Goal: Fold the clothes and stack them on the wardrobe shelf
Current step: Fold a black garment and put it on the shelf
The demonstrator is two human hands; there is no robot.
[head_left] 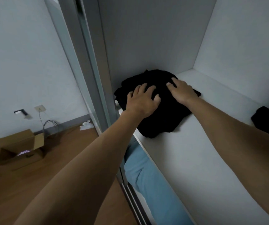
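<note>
Black folded clothes (pixel 161 114) sit beneath spread, pressing fingers (pixel 142 86) of left hand (pixel 140 101) and right hand (pixel 180 91) on the wardrobe shelf (pixel 195 151); stacking step, next likely lifting both away.

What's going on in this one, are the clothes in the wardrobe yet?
A person has both hands on a pile of black clothes that lies on the white wardrobe shelf, close to its back left corner. The left hand presses on the near left part with fingers spread, and the right hand lies flat on the right side. Neither appears to grip the cloth. Another dark item sits further right on the shelf, cut off by the picture's edge.
</note>
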